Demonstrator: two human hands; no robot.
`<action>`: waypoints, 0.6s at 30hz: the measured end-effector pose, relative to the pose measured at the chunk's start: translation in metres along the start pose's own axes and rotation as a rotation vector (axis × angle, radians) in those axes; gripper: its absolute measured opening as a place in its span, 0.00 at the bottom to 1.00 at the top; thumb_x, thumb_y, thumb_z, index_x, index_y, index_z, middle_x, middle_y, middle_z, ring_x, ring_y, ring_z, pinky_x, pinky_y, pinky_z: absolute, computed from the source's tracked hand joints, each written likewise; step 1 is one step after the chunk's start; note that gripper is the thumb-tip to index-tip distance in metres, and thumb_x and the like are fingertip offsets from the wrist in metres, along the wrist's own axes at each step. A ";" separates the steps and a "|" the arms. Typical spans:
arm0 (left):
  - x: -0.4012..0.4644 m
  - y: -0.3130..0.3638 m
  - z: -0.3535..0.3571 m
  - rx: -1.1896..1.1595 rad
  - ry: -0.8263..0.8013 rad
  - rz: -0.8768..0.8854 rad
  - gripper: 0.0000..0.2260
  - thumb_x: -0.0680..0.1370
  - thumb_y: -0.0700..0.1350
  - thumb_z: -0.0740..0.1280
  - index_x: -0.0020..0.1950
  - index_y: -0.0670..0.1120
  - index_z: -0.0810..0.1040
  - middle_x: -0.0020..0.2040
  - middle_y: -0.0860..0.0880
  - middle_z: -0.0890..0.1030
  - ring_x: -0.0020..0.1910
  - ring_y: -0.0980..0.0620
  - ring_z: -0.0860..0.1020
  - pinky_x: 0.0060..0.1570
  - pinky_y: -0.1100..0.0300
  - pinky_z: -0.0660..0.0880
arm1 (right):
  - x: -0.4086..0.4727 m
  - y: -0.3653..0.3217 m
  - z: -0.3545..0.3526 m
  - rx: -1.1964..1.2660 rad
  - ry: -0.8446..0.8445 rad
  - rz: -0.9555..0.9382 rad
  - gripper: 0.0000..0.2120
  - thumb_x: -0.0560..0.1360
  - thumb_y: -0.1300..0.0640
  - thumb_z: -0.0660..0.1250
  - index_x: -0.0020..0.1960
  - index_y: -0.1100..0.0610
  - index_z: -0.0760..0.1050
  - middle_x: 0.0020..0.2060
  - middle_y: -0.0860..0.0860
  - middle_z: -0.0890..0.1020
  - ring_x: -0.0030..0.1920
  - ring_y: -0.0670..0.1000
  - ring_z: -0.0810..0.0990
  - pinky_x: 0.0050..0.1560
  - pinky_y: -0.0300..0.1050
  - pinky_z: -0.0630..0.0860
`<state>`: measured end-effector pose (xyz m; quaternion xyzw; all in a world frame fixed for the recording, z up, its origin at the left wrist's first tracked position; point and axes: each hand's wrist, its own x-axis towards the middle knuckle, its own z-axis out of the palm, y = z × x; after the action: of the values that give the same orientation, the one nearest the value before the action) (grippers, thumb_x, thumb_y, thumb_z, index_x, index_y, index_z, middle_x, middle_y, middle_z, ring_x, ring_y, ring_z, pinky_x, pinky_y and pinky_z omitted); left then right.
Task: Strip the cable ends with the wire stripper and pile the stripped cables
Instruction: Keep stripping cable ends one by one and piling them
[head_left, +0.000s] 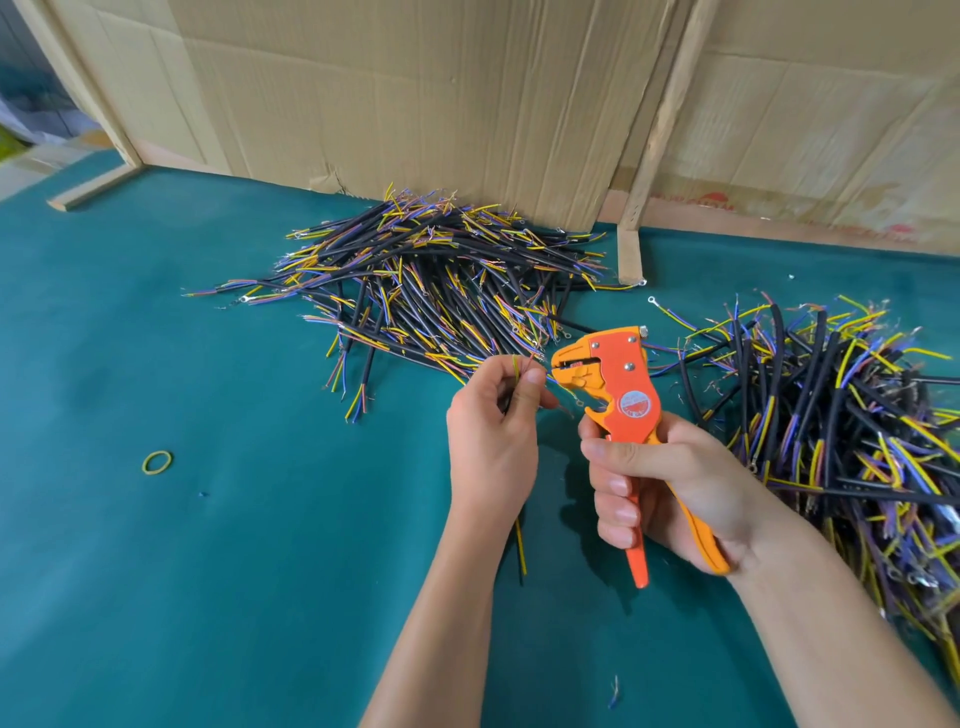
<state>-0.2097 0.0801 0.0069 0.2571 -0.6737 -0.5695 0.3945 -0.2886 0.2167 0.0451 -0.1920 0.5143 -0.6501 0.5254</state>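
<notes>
Centrally, the right hand (670, 483) grips the handles of the orange-and-yellow plastic wire stripper (623, 395), fingers curled round them; just left of the stripper's head the left hand (491, 431) pinches a black sheathed cable (519, 540) with yellow, pink and blue inner wires, thumb and fingertips together on it; behind the stripper lies a heap of black cables (431, 280); right of it another cable heap (841, 415); far left of it, a yellow rubber band (157, 462) on the green table cover (208, 571).

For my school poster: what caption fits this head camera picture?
Left hand feeds a cable into the orange wire stripper held by the right hand.
</notes>
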 end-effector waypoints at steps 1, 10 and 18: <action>0.000 0.000 0.000 -0.008 0.001 -0.009 0.08 0.82 0.41 0.67 0.43 0.48 0.79 0.35 0.55 0.82 0.28 0.59 0.69 0.33 0.61 0.67 | 0.002 0.001 0.002 0.008 0.026 -0.023 0.08 0.70 0.62 0.75 0.43 0.58 0.75 0.27 0.52 0.65 0.21 0.49 0.64 0.23 0.40 0.65; -0.003 0.003 0.001 -0.047 0.021 -0.055 0.08 0.81 0.41 0.68 0.43 0.50 0.79 0.37 0.52 0.85 0.30 0.58 0.74 0.36 0.58 0.70 | 0.000 0.000 -0.003 0.103 -0.004 -0.037 0.09 0.69 0.63 0.75 0.49 0.60 0.80 0.35 0.63 0.78 0.31 0.59 0.77 0.32 0.52 0.77; -0.010 0.036 0.005 -0.203 0.129 -0.151 0.08 0.78 0.37 0.65 0.44 0.48 0.79 0.37 0.48 0.85 0.28 0.54 0.73 0.29 0.63 0.68 | 0.005 0.002 -0.010 0.244 0.118 -0.065 0.16 0.65 0.63 0.76 0.52 0.63 0.82 0.42 0.66 0.81 0.37 0.62 0.81 0.40 0.57 0.81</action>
<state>-0.2042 0.0985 0.0389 0.3018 -0.5647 -0.6450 0.4171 -0.2979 0.2169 0.0380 -0.1046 0.4548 -0.7346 0.4925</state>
